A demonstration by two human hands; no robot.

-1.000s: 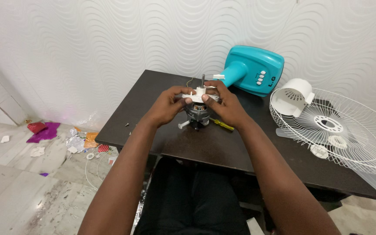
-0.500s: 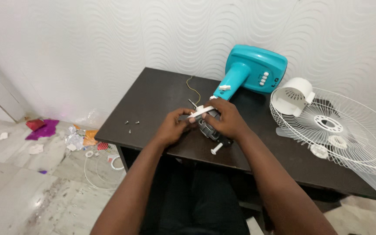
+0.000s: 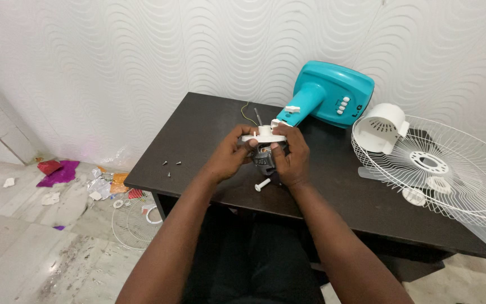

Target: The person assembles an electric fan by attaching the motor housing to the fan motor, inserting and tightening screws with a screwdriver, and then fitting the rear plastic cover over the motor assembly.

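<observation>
Holding the fan motor (image 3: 264, 156) upright just above the dark desk (image 3: 209, 126), I have both hands closed on it near the desk's middle. My left hand (image 3: 229, 155) grips it from the left, its fingers (image 3: 244, 136) pinching the edge of the white plastic plate (image 3: 263, 137) that sits on top of the motor; my right hand (image 3: 291, 155) wraps the right side, thumb pressed on the plate. A thin metal shaft (image 3: 257, 115) sticks up from the plate, and a white peg (image 3: 262, 184) juts out low at the front. Behind the motor lies the turquoise fan base (image 3: 333, 93), tipped against the wall. To the right rests the white wire fan guard (image 3: 451, 169) with a white motor cover (image 3: 381, 126) on it. Three small screws (image 3: 171, 165) lie near the desk's left edge.
</observation>
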